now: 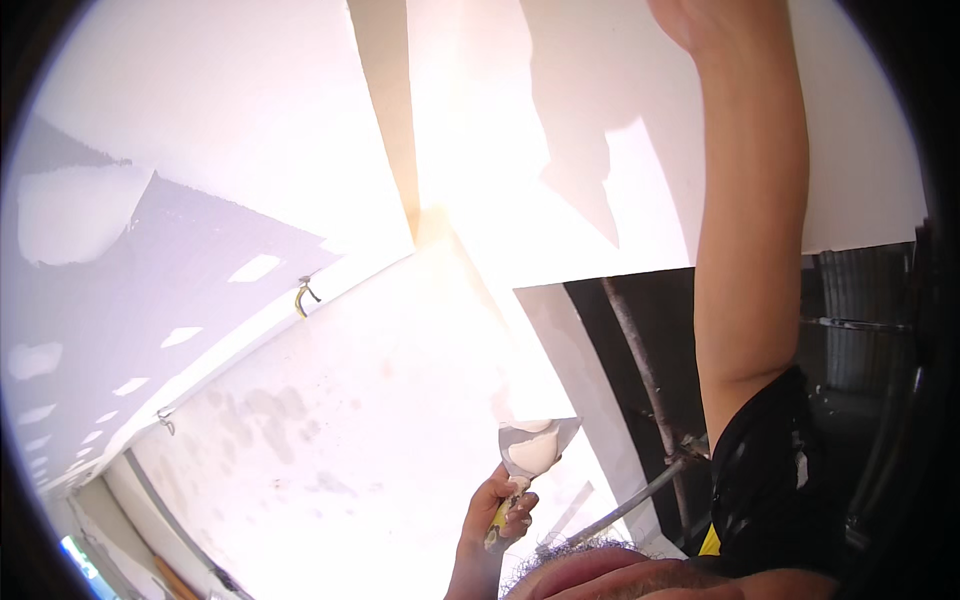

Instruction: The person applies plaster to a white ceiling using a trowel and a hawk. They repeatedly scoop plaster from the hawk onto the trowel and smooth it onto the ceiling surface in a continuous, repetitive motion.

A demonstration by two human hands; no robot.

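Low in the view, my left hand point(489, 500) is closed round the yellowish handle of a putty knife point(514, 437). Its wide blade points up and carries a lump of white putty point(535, 457). My right arm, in a black short sleeve, stretches up along the right side in front of a white panel point(650, 200). Only the wrist and the heel of my right hand point(695, 20) show at the top edge. Its fingers are out of the picture, so whatever it holds is hidden.
A greyish ceiling point(200, 240) with several white filler patches spans the left. Yellow-black wires point(303, 297) hang from its edge. Below lies a stained white wall point(280, 420). Metal poles point(640, 350) cross a dark opening at right. Strong light washes out the middle.
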